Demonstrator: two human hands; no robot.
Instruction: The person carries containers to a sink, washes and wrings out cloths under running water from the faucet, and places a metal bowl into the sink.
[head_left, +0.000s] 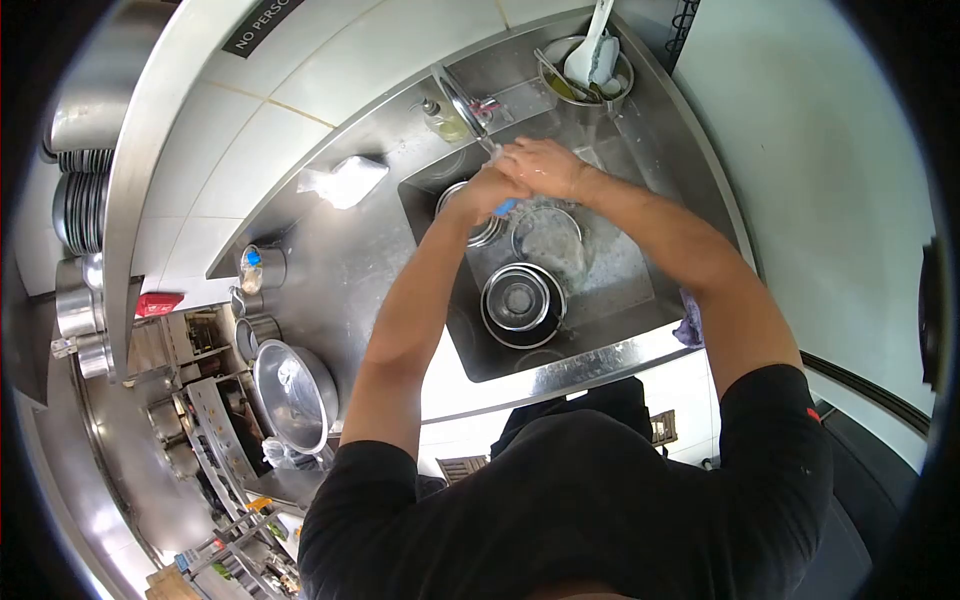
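My left hand (490, 188) and my right hand (542, 166) meet closed at the mouth of the faucet (458, 98), over the sink (462, 335). A small blue thing (505, 207) sticks out below my left hand's fingers; its kind is mostly hidden. My right hand's fingers curl over the left, and what lies between them I cannot make out. Beneath my left wrist stand stacked metal bowls (488, 236). Just below my hands lies a round, wet vessel (548, 238). Nearer to me, a metal bowl (518, 297) rests inside a larger dark one (520, 338).
A pot (612, 97) with a white ladle-like utensil (588, 62) stands at the back right. Behind the sink is a soap bottle (443, 122). A white plastic bag (352, 182) lies on the left counter, with a large metal basin (318, 395) farther along. A purple cloth (690, 318) hangs at the right edge.
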